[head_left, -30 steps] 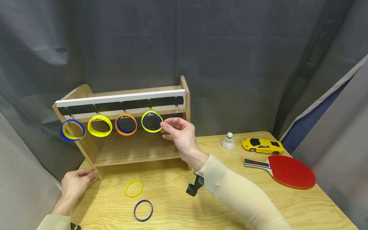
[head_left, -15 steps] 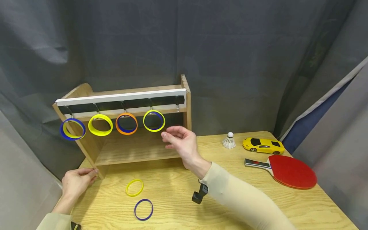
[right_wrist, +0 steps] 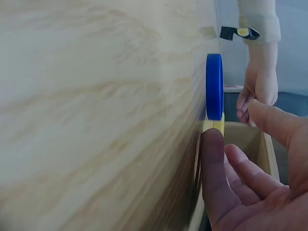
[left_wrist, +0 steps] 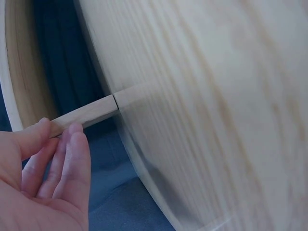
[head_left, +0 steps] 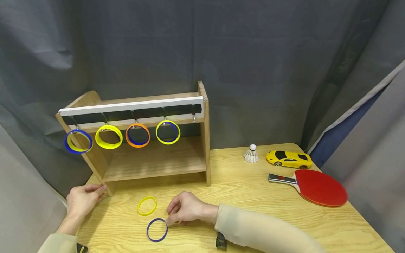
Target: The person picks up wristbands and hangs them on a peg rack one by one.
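Observation:
My left hand [head_left: 83,201] pinches the lower front edge of a wooden shelf's side panel [left_wrist: 86,114], thumb on one side and fingers on the other. Low over the table, my right hand [head_left: 188,207] has its fingertips at the right rim of a blue wristband [head_left: 147,232]. In the right wrist view the thumb and index finger stand apart, with the blue wristband [right_wrist: 214,86] just beyond them. Behind it on the table lies a yellow wristband [head_left: 145,214]. Wristbands in blue, yellow and orange hang from hooks on the shelf's white rail [head_left: 133,105]; the rightmost hook [head_left: 194,117] bears none.
The wooden shelf [head_left: 155,165] stands at the back left of the table [head_left: 240,196]. To the right are a shuttlecock [head_left: 251,154], a yellow toy car [head_left: 289,159] and a red table tennis bat [head_left: 321,188]. Grey curtains [head_left: 253,70] enclose the table.
My right hand has let go of the yellow-and-blue wristbands on the fourth hook and come down to the blue wristband on the table. My left hand stays at the shelf's side.

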The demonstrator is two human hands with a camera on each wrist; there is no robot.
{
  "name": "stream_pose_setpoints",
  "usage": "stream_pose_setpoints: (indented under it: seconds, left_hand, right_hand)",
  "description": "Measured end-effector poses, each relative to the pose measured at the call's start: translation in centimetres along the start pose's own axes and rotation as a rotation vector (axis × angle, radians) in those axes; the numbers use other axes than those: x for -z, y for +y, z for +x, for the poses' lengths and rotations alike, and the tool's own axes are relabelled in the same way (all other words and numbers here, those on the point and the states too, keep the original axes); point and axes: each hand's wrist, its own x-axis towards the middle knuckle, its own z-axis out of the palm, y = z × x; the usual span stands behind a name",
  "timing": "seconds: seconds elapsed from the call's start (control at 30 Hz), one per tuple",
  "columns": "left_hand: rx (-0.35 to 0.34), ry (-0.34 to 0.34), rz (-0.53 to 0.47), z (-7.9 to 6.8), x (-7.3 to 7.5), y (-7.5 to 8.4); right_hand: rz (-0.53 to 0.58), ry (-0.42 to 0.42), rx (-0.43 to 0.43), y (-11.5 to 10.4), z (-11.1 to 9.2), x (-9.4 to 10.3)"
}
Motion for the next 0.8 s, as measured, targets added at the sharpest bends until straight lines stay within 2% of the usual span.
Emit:
stream_pose_setpoints:
  seconds: [0.23,0.53,0.8]
  left_hand:
    - [0.004,-0.008,-0.017,-0.1,-0.1,-0.1]
    - [0.007,-0.013,-0.033,0.1,-0.1,-0.1]
    - [0.02,-0.029,-0.051,0.1,-0.1,-0.1]
  right_hand:
    - [-0.065,-0.008,0.001,-0.6,0.8,-1.8]
    - [-0.172,0.036,-0.023,-0.8,1.9,-2.7]
    - [-0.153,0.04,-0.045,-0.7,2.0,-2.7]
